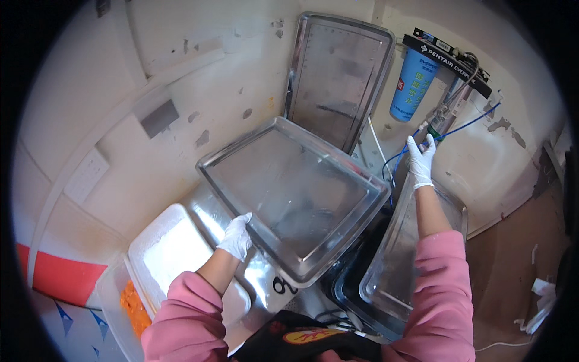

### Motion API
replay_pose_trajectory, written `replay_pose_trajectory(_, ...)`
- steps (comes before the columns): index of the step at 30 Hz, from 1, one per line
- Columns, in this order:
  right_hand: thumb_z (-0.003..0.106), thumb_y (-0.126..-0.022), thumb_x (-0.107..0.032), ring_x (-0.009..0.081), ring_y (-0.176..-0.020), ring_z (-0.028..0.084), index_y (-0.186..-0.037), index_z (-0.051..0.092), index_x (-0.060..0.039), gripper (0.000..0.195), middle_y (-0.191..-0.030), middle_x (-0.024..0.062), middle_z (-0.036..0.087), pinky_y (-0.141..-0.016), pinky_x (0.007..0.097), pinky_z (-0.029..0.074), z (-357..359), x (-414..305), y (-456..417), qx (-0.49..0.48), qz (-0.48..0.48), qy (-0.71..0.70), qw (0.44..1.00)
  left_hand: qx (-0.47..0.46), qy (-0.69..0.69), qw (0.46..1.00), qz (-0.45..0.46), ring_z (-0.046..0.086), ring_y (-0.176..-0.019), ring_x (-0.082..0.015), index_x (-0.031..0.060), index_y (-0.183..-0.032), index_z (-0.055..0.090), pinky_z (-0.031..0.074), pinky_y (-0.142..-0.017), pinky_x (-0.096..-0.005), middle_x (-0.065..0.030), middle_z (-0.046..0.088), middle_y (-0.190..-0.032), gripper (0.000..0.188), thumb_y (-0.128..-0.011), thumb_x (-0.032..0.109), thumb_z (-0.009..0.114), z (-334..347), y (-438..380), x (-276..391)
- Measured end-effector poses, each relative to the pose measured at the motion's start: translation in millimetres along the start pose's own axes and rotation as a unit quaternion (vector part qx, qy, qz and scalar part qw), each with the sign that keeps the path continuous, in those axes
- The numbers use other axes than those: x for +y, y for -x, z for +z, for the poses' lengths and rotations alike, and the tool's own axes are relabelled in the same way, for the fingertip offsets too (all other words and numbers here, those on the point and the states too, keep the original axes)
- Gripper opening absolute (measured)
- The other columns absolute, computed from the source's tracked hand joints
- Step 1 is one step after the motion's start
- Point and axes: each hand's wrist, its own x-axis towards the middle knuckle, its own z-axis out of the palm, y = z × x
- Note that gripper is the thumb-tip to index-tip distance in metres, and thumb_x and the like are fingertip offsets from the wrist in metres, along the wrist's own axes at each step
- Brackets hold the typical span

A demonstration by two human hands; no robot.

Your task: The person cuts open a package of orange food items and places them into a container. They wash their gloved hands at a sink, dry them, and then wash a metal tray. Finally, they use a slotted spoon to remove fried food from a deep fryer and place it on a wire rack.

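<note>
My left hand (236, 238) wears a white glove and grips the near left edge of a shallow rectangular metal tray (289, 185). The tray is tilted over a shiny metal surface. My right hand (421, 162), also gloved, is raised beyond the tray's right corner with thumb and fingers apart. It is nearest to thin blue tubing (470, 122) below a wall-mounted water filter; whether the fingertips touch the tubing cannot be told. Below my right forearm, a second metal tray (389, 271) leans at a slant. Another metal tray (341, 77) stands upright against the wall.
A blue filter cartridge (415, 83) hangs from a black Pentair Everpure bracket (445, 59). At left, a white bin (181, 244) holds white material, beside a translucent container (111, 289) with something orange (133, 307). A black tub (346, 289) is below the slanted tray. Paint peels from the walls.
</note>
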Motion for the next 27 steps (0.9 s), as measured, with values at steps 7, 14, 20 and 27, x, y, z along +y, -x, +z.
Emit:
replay_pose_trajectory(7, 0.068, -0.076, -0.028, 0.028, -0.119, 0.038, -0.136, 0.015, -0.0079, 0.083, -0.129, 0.0143, 0.037, -0.096, 0.0384, 0.033, -107.8, -90.5, 135.7, -0.086, 0.22, -0.078, 0.969, -0.062, -0.007, 0.998, 0.028, 0.059, -0.064, -0.0246, 0.0023, -0.085, 0.054, 0.05, -0.059, -0.0391, -0.0103, 0.058, -0.075, 0.016, -0.088, 0.016, 0.047, -7.5, 113.2, -26.5)
replay_pose_trajectory(14, 0.053, -0.085, -0.035, 0.0293, -0.087, 0.061, -0.11, 0.049, -0.0078, 0.037, -0.101, 0.0131, 0.059, -0.076, 0.047, 0.05, -203.0, -153.4, 280.5, -0.218, 0.378, -0.318, 0.842, -0.065, -0.043, 0.996, 0.04, 0.06, -0.047, -0.0207, 0.0015, -0.084, 0.054, 0.051, -0.037, -0.0304, -0.0101, 0.06, -0.066, 0.018, -0.087, 0.017, 0.046, -17.5, 239.0, -50.4)
replay_pose_trajectory(20, 0.047, -0.088, -0.017, 0.0274, -0.09, 0.06, -0.111, 0.048, -0.0099, 0.024, -0.101, 0.0122, 0.06, -0.075, 0.0505, 0.05, -248.9, -217.1, 410.5, -0.196, 0.341, -0.45, 0.802, -0.128, -0.109, 0.985, 0.045, 0.06, -0.053, -0.0222, 0.0, -0.089, 0.051, 0.054, -0.045, -0.0341, -0.0104, 0.059, -0.071, 0.015, -0.086, 0.014, 0.048, -54.0, 305.3, -58.7)
replay_pose_trajectory(27, 0.048, -0.076, 0.005, 0.026, -0.085, 0.061, -0.102, 0.049, 0.0019, 0.026, -0.093, 0.0119, 0.059, -0.074, 0.0396, 0.053, -273.0, -249.0, 566.8, -0.096, 0.283, -0.48, 0.825, -0.206, -0.224, 0.95, 0.069, 0.06, -0.057, -0.0214, -0.0002, -0.089, 0.052, 0.055, -0.052, -0.035, -0.0096, 0.058, -0.072, 0.014, -0.082, 0.012, 0.053, -125.9, 347.6, -74.3)
